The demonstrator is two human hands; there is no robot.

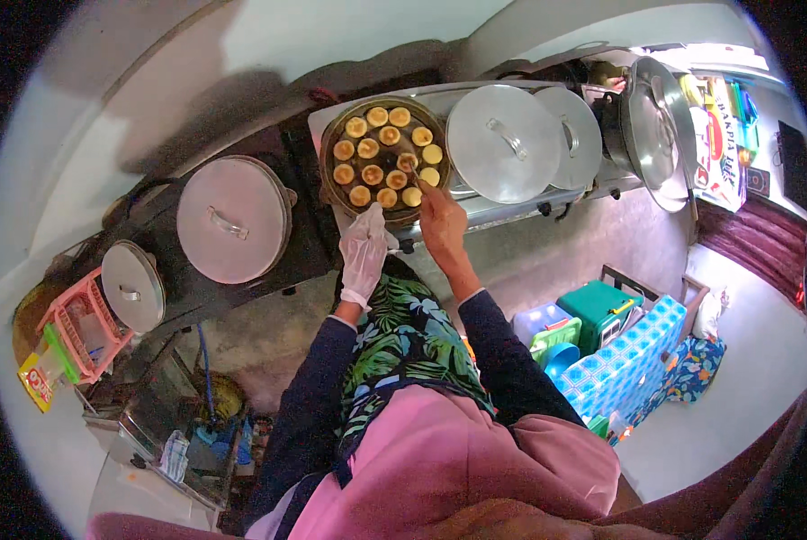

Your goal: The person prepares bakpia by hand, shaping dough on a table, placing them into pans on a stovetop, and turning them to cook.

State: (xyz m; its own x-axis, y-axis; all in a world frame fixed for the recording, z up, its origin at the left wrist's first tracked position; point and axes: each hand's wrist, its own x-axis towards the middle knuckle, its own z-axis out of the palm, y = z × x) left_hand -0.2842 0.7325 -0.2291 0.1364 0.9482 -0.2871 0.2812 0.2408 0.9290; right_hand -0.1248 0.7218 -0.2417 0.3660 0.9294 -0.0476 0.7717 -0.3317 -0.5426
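Small round cakes, several browned on top and several pale yellow along the right side, lie spaced out on a round dark pan. My right hand, bare, is closed over the pan's front right edge. From it a thin dark utensil reaches toward a browned cake; its exact kind is hard to see. My left hand wears a clear plastic glove and is at the pan's front rim. Its fingers are bunched together, and whatever they may hold is hidden.
Right of the pan, large silver lids cover the stove, with an upright metal pan beyond. Another big lidded pan and a smaller lid are on the left. A pink basket stands far left; a green box is lower right.
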